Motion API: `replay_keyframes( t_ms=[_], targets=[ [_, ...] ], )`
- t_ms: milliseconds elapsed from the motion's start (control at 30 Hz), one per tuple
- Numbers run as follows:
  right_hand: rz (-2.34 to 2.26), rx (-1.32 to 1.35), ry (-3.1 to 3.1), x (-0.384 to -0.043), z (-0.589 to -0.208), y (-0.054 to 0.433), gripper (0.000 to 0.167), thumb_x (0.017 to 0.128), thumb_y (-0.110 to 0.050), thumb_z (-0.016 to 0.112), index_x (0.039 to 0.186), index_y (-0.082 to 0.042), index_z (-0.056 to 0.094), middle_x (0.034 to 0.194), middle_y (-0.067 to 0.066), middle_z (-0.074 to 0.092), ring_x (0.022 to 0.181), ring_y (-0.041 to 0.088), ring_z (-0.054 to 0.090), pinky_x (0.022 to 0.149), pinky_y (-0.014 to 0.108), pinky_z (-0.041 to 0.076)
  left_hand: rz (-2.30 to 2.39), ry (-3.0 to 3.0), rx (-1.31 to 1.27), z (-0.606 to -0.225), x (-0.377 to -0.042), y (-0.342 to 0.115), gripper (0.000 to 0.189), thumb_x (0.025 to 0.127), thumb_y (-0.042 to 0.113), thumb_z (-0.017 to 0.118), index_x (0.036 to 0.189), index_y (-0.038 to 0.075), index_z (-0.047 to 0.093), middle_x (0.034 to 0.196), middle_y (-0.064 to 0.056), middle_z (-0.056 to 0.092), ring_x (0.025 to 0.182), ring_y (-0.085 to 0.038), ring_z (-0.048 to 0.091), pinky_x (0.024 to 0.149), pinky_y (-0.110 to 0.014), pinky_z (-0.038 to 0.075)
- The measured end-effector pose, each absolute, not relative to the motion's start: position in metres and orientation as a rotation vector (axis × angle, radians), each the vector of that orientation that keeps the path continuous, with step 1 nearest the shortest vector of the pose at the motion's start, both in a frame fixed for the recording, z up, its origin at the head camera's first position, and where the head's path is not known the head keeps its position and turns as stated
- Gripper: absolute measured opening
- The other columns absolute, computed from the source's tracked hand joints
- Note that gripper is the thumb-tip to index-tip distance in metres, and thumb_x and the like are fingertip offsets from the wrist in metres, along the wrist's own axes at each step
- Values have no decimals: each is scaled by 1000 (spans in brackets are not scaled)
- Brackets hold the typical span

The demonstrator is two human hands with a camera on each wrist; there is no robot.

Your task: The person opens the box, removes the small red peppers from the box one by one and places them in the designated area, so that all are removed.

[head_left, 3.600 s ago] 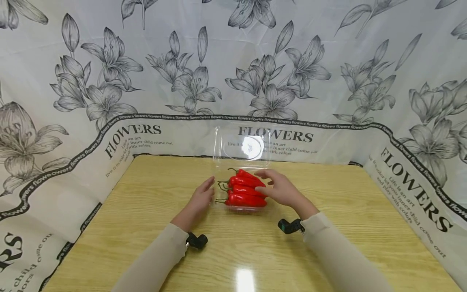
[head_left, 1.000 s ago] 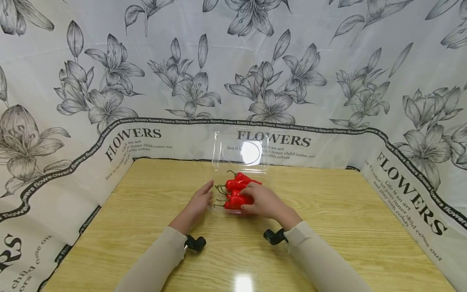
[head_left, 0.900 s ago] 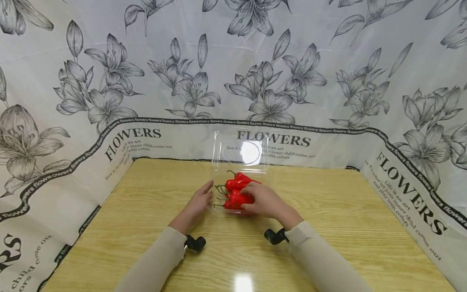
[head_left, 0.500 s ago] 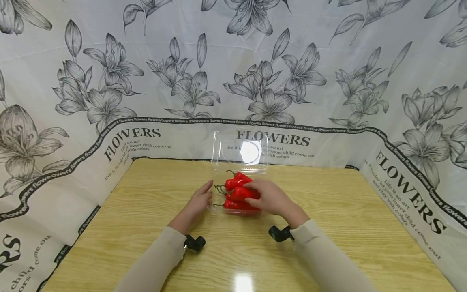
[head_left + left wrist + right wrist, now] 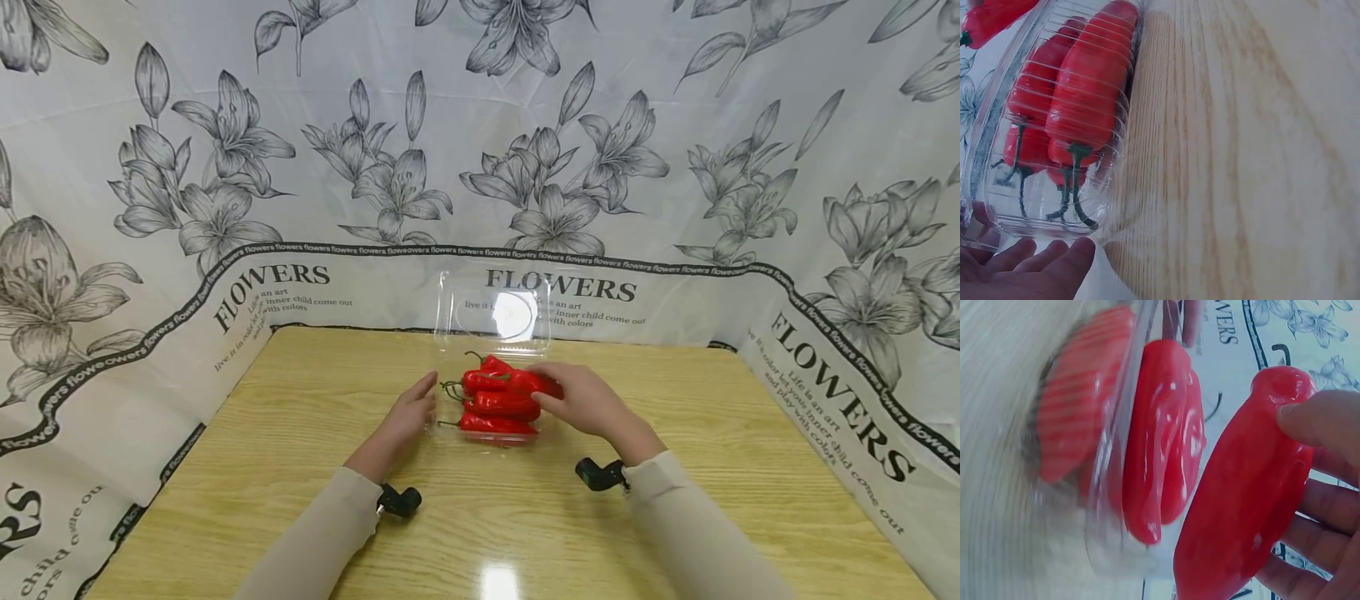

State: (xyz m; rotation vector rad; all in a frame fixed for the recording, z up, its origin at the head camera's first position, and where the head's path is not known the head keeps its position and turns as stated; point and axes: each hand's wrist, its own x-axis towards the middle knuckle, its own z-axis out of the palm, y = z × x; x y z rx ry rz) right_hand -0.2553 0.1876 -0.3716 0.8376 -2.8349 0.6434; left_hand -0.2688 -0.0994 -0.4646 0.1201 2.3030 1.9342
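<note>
A clear plastic clamshell box full of red peppers stands on the table, stems pointing left. My right hand grips one red pepper between thumb and fingers, raised over the right part of the box. The right wrist view has that pepper apart from the others, its curved stem upward. My left hand stays at the box's left side, fingers extended. Its fingertips lie right at the clear end wall in the left wrist view, where stems show through the plastic.
The box's transparent lid stands raised at the back, with a bright glare on it. A wood-grain table lies under everything. Floral cloth hangs behind and along both sides.
My right hand has come back and to the right from the front peppers, now with one pepper lifted and turned in its grip. The left hand has hardly moved.
</note>
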Motion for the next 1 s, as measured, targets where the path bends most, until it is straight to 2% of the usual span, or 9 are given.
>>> replay_keyframes(
  t_ms=[133, 267, 400, 500, 600, 700, 867, 1000],
  targets=[
    [599, 820, -2811, -258, -371, 199, 40, 90, -22, 68, 128, -11, 62, 116, 7, 70, 94, 20, 64, 84, 41, 54, 1929, 2306, 127, -465, -269, -99, 58, 98, 6, 36, 155, 10, 24, 160, -12, 24, 145, -33, 27, 97, -38, 36],
    [586, 778, -2796, -261, -372, 212, 42, 90, -23, 68, 129, -10, 62, 116, 8, 69, 95, 23, 64, 86, 45, 52, 1954, 2278, 124, -466, -268, -100, 58, 98, 6, 35, 155, 11, 24, 161, -11, 23, 146, -33, 25, 108, -43, 33],
    [565, 705, -2813, -265, -374, 224, 44, 90, -24, 68, 130, -9, 60, 119, 12, 68, 98, 27, 64, 87, 47, 52, 1983, 2245, 111, -467, -268, -100, 58, 98, 7, 35, 155, 13, 24, 162, -10, 21, 146, -34, 22, 116, -49, 25],
    [561, 642, -2827, -267, -374, 232, 45, 90, -24, 68, 131, -8, 59, 122, 15, 66, 101, 30, 63, 88, 50, 51, 1989, 2238, 104, -467, -267, -100, 58, 98, 7, 36, 155, 13, 25, 162, -9, 21, 146, -33, 23, 116, -47, 25],
    [562, 584, -2838, -268, -374, 241, 46, 91, -24, 67, 133, -7, 58, 123, 17, 66, 102, 32, 63, 88, 52, 51, 1982, 2250, 111, -466, -267, -99, 58, 98, 7, 36, 155, 12, 25, 161, -10, 22, 146, -34, 24, 109, -42, 32],
    [555, 536, -2842, -270, -376, 249, 47, 91, -24, 67, 134, -7, 57, 122, 19, 65, 100, 33, 63, 87, 52, 51, 1968, 2265, 112, -464, -267, -99, 58, 99, 7, 36, 155, 12, 24, 161, -9, 22, 145, -33, 26, 103, -39, 33],
    [519, 454, -2856, -275, -378, 261, 46, 92, -24, 65, 134, -7, 56, 122, 20, 65, 100, 35, 63, 86, 53, 50, 1959, 2263, 97, -462, -265, -99, 57, 99, 8, 36, 155, 14, 24, 162, -7, 22, 146, -32, 25, 111, -43, 29],
    [524, 396, -2879, -275, -378, 270, 47, 93, -24, 64, 135, -5, 55, 123, 22, 64, 103, 37, 61, 88, 55, 48, 1985, 2234, 103, -462, -264, -99, 58, 99, 7, 35, 155, 14, 23, 162, -9, 20, 146, -33, 23, 113, -46, 28]
  ],
)
